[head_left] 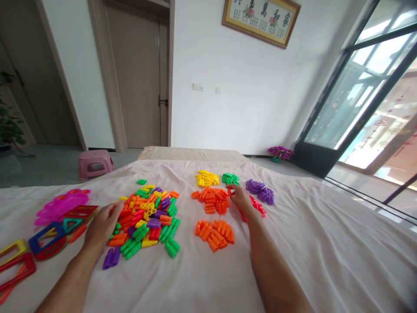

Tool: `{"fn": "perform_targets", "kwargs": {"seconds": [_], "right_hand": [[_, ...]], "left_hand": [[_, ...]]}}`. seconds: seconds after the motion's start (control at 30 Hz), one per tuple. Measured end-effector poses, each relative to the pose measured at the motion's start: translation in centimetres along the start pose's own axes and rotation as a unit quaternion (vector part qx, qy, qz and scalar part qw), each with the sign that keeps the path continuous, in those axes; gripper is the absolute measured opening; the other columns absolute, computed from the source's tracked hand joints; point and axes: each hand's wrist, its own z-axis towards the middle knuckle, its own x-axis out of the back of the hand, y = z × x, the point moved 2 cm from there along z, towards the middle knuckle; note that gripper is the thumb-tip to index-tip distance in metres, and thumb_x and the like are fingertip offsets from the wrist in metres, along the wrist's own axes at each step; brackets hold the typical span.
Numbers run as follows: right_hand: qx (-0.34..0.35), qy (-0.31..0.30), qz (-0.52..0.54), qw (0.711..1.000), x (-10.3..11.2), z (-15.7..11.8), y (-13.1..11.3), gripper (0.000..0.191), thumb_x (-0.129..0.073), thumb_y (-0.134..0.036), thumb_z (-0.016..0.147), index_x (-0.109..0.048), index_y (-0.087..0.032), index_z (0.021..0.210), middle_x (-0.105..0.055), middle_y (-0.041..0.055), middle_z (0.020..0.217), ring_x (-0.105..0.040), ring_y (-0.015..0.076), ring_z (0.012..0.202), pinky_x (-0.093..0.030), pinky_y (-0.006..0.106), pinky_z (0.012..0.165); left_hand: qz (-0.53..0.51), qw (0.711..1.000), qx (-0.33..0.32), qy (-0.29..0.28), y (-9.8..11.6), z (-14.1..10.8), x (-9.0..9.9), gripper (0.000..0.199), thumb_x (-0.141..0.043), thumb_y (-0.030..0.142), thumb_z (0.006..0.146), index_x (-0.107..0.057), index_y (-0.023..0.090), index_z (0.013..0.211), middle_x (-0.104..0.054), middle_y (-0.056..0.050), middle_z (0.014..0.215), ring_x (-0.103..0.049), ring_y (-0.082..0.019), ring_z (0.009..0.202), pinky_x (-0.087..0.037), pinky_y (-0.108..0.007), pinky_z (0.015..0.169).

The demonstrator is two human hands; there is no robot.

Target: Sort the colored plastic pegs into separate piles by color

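Note:
Mixed plastic pieces in red, orange, yellow, green and purple form a large pile (146,217). My left hand (104,221) rests at the pile's left edge, its fingertips among the pieces; what they grip, if anything, is hidden. My right hand (239,196) pinches an orange piece (230,191) at the right edge of an orange group (213,201). Around it lie a yellow group (207,178), a green group (230,178), a purple group (260,191) and a red group (258,206), partly covered by my right arm. A second orange group (215,234) sits nearer me.
At the left lie a magenta flower-shaped item (61,206) and frame-like shapes, including a blue one (47,239). The pink-white cloth (202,282) has wrinkles. Beyond it are a pink stool (96,164), a door (137,78) and magenta flowers (280,152).

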Motion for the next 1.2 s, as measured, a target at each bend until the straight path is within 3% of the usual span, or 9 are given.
{"fn": "perform_targets", "kwargs": {"seconds": [0.17,0.33,0.57,0.7,0.83,1.0,1.1,1.2], "right_hand": [[0.022,-0.011,0.015,1.000,-0.2,0.6,-1.8,0.062,-0.048,0.000,0.073,-0.066,-0.024,0.127,-0.067,0.0060,0.126,-0.066,0.0186,0.096,-0.050,0.028,0.084],[0.063,-0.090,-0.070,0.992,-0.1,2.5,-3.6,0.064,-0.049,0.006,0.072,-0.069,-0.024,0.125,-0.067,0.0068,0.126,-0.061,0.0213,0.115,-0.046,0.029,0.095],[0.094,-0.181,-0.149,0.968,-0.4,4.7,-5.0,0.068,-0.051,0.007,0.071,-0.069,-0.027,0.127,-0.069,0.0054,0.127,-0.061,0.0224,0.121,-0.046,0.029,0.098],[0.088,-0.176,-0.126,0.972,-0.7,4.9,-4.5,0.064,-0.048,0.007,0.072,-0.070,-0.024,0.124,-0.072,0.0045,0.121,-0.066,0.0211,0.113,-0.049,0.028,0.093],[0.065,-0.125,-0.115,0.983,-0.4,5.0,-5.0,0.062,-0.047,0.007,0.071,-0.069,-0.019,0.123,-0.070,0.0067,0.125,-0.064,0.0214,0.117,-0.048,0.029,0.097],[0.124,-0.100,-0.043,0.986,-1.4,4.7,-10.5,0.045,-0.046,-0.002,0.084,-0.071,-0.019,0.117,-0.073,0.0049,0.119,-0.066,0.0175,0.112,-0.048,0.026,0.097],[0.178,-0.156,-0.045,0.971,-3.8,3.9,-15.1,0.037,-0.049,-0.011,0.089,-0.071,-0.022,0.117,-0.073,0.0044,0.118,-0.067,0.0194,0.109,-0.049,0.028,0.094],[0.188,-0.212,-0.074,0.956,-7.1,3.3,-18.7,0.043,-0.050,-0.015,0.092,-0.062,-0.025,0.132,-0.071,0.0044,0.122,-0.066,0.0195,0.111,-0.049,0.029,0.092]], "left_hand": [[-0.007,1.000,-0.005,0.005,0.1,-0.1,0.0,0.054,-0.041,0.058,0.090,-0.070,0.018,0.112,-0.070,-0.011,0.121,-0.061,-0.029,0.118,-0.043,-0.040,0.107],[-0.009,1.000,0.000,0.015,0.3,0.0,-0.1,0.053,-0.041,0.059,0.089,-0.071,0.019,0.106,-0.072,-0.009,0.118,-0.062,-0.028,0.116,-0.044,-0.039,0.106],[-0.008,1.000,0.007,0.010,0.3,-0.1,-0.1,0.055,-0.041,0.060,0.090,-0.070,0.018,0.111,-0.070,-0.010,0.121,-0.061,-0.028,0.118,-0.043,-0.038,0.107],[-0.010,1.000,-0.001,0.015,0.6,-0.3,0.0,0.055,-0.041,0.060,0.090,-0.071,0.018,0.108,-0.072,-0.009,0.118,-0.062,-0.028,0.116,-0.043,-0.036,0.106],[-0.006,1.000,-0.007,0.018,0.9,-0.4,0.1,0.054,-0.040,0.058,0.090,-0.072,0.018,0.107,-0.073,-0.010,0.115,-0.063,-0.028,0.114,-0.045,-0.036,0.103],[-0.001,1.000,-0.004,0.019,1.2,-0.5,0.2,0.053,-0.040,0.057,0.090,-0.072,0.018,0.107,-0.074,-0.010,0.111,-0.064,-0.028,0.110,-0.046,-0.036,0.099],[-0.009,1.000,-0.006,0.020,1.3,-0.5,0.2,0.053,-0.040,0.057,0.090,-0.072,0.017,0.106,-0.073,-0.010,0.112,-0.064,-0.028,0.110,-0.046,-0.036,0.099],[-0.014,1.000,0.002,0.022,1.5,-0.6,0.3,0.053,-0.040,0.057,0.090,-0.072,0.018,0.107,-0.073,-0.009,0.112,-0.064,-0.027,0.110,-0.046,-0.036,0.097]]}}
